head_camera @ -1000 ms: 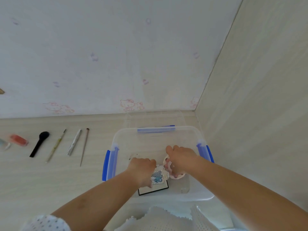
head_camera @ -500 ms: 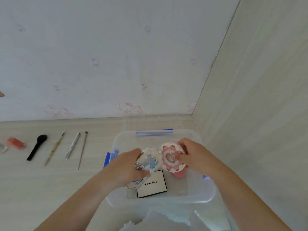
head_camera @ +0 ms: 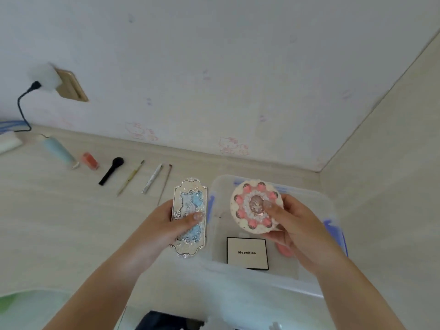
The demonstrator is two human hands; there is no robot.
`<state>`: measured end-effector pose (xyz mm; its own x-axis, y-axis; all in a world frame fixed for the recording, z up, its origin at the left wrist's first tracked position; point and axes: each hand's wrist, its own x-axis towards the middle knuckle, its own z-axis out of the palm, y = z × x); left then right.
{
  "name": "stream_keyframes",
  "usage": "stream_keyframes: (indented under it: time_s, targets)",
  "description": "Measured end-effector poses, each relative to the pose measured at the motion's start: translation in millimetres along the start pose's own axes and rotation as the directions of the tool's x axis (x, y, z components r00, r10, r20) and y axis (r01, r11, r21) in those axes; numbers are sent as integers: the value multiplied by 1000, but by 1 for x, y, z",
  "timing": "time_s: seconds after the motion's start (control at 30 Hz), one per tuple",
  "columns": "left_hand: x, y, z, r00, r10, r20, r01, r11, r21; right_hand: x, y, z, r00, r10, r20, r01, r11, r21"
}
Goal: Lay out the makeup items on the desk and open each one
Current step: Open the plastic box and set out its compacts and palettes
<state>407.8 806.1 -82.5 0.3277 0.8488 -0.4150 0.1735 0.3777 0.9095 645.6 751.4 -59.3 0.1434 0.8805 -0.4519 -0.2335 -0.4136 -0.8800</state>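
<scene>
The left hand [head_camera: 164, 225] grips a silver palette [head_camera: 189, 217] at 9 o'clock of the bin [head_camera: 309, 198]; the right hand's [head_camera: 297, 225] fingers hold a round compact [head_camera: 247, 206] above it.

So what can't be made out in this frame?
Head view only:
- Pink item in the clear bin: mostly hidden by the right hand.
- Round compact and ornate palette: lids shut, contents unseen; left hand covers the palette's left edge.
- White roll: cut off at the left edge.
- Dark object: cut off at the bottom.
</scene>
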Motion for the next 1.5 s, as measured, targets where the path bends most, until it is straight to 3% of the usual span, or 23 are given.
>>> stream_keyframes:
  time_s: [0.3, 0.63, 0.8, 1.07, 1.5]
  targets:
    - [-22, -27, -113, 994, -5, -110, 2, 1000, -28, 12, 0, 124, 991, -46, 124, 66, 984, -168]
    - [-7, -61, -292, 994, -48, -99, 61, 990, 127, 62, 50, 289, 993, 95, 64, -77, 967, -243]
    - [14, -86, -352, 980, -108, -170, 143, 967, 210, 94, 86, 344, 976, 214, 28, -203, 953, -227]
    - [53, -112, -395, 929, -209, -305, 317, 875, 366, 145, 134, 404, 940, 340, -41, -340, 911, -232]
    - [79, -121, -409, 928, -200, -315, 345, 782, 519, 179, 153, 422, 913, 401, -76, -408, 887, -218]
